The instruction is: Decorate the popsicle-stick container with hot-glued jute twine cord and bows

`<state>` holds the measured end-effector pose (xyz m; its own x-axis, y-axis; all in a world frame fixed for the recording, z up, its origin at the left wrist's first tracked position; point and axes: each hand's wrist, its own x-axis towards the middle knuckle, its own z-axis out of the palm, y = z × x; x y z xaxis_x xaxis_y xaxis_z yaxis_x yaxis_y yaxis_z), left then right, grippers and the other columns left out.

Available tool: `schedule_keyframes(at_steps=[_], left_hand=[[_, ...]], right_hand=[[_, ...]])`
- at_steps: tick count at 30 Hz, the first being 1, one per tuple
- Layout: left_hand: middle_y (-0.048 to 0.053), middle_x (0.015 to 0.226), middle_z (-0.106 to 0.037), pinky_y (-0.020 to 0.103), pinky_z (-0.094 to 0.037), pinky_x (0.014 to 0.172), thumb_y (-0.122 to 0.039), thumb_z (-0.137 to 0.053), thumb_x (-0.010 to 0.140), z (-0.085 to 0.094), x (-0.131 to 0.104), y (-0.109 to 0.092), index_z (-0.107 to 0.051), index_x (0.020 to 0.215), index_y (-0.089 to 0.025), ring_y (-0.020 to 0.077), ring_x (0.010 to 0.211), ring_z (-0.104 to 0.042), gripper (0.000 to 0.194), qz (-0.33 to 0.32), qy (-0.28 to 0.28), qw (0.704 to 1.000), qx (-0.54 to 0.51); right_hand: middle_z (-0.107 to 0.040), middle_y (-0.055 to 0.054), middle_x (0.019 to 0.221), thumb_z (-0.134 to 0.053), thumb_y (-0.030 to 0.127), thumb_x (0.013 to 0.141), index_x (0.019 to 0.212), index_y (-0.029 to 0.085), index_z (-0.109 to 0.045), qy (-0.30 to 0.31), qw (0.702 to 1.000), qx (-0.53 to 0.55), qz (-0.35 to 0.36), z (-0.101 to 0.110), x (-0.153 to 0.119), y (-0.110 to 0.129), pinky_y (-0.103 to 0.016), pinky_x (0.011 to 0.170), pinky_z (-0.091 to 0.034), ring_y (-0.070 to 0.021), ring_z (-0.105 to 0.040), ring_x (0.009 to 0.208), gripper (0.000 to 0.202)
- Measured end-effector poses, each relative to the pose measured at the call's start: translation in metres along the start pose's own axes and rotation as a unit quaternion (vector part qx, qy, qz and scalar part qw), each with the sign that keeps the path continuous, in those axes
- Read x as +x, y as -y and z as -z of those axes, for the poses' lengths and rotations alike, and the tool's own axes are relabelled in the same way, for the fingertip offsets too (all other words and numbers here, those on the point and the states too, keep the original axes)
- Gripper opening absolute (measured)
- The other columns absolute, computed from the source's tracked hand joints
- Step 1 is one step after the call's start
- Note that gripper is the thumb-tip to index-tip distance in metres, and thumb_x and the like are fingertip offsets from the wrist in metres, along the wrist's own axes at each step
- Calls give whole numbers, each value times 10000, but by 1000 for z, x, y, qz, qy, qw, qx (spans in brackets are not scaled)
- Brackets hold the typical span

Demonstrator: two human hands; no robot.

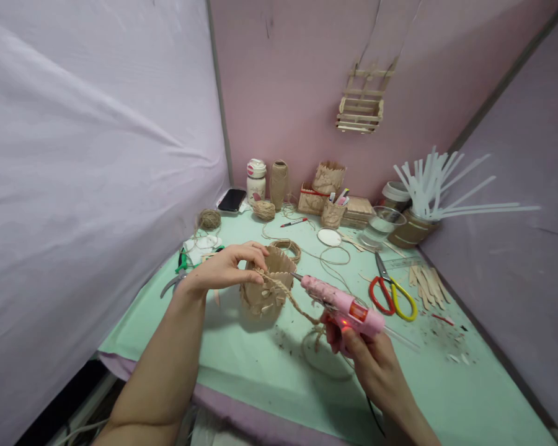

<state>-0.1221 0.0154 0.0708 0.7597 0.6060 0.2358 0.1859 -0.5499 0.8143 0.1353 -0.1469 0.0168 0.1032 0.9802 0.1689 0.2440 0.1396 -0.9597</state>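
A brown basket-like cup (266,296) with a scalloped rim stands near the middle of the green table. My left hand (237,265) is at its upper left rim, with thumb and fingers closed on one end of a braided twine cord (291,298). The cord runs down to the right, across the front of the cup, towards my other hand. My right hand (360,350) is wrapped round a pink glue gun (341,303) with a lit red light; its nozzle points left, close to the cup's right rim. Loose twine hangs below the gun.
Red and yellow scissors (393,290), wooden sticks (428,286) and a glass bowl (382,227) are at the right. Green-handled pliers (179,272) lie left. Twine balls (209,219), a phone (232,200), a bottle (256,181) and a pot of white glue sticks (413,228) stand farther back.
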Motion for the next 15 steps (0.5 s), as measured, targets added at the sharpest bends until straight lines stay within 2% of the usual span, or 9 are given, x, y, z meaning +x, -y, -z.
schedule_keyframes(at_steps=[7, 9, 11, 13, 15], left_hand=[[72, 894, -676, 356, -414, 976, -364, -706, 787, -1, 0, -2, -679, 781, -169, 244, 1162, -520, 197, 0, 0, 1000, 9], [72, 906, -677, 352, -414, 976, -370, -707, 785, -1, 0, -3, -678, 783, -168, 241, 1156, -526, 203, 2, -2, 1000, 10], [72, 922, -678, 348, -416, 975, -372, -712, 782, -1, 0, -3, -677, 787, -169, 238, 1155, -530, 205, 2, -5, 1000, 8], [73, 931, -677, 349, -418, 972, -374, -713, 780, -1, 0, -3, -678, 790, -170, 240, 1162, -528, 207, 1, -5, 1000, 8], [74, 938, -679, 352, -417, 974, -376, -711, 782, -1, 0, -3, -682, 791, -172, 243, 1167, -527, 207, 4, -4, 1000, 10]], right_hand=[[-632, -11, 739, -707, 466, 740, 901, 189, -604, -133, 990, -45, -12, -36, 9, 8, -260, 546, -478, -149, -569, 601, 337], [-641, -21, 832, -738, 452, 721, 969, 206, -592, -152, 984, -82, 41, -46, 12, 8, -275, 581, -495, -163, -593, 664, 379], [-647, -45, 935, -740, 429, 733, 1012, 218, -579, -178, 967, -127, 130, -54, 14, 7, -305, 650, -510, -194, -621, 778, 385], [-649, -61, 984, -709, 371, 774, 1012, 222, -566, -194, 943, -167, 214, -59, 17, 4, -327, 702, -509, -214, -631, 860, 315], [-658, -57, 959, -660, 305, 808, 989, 223, -557, -205, 925, -198, 252, -61, 18, 2, -318, 684, -501, -211, -637, 839, 224]])
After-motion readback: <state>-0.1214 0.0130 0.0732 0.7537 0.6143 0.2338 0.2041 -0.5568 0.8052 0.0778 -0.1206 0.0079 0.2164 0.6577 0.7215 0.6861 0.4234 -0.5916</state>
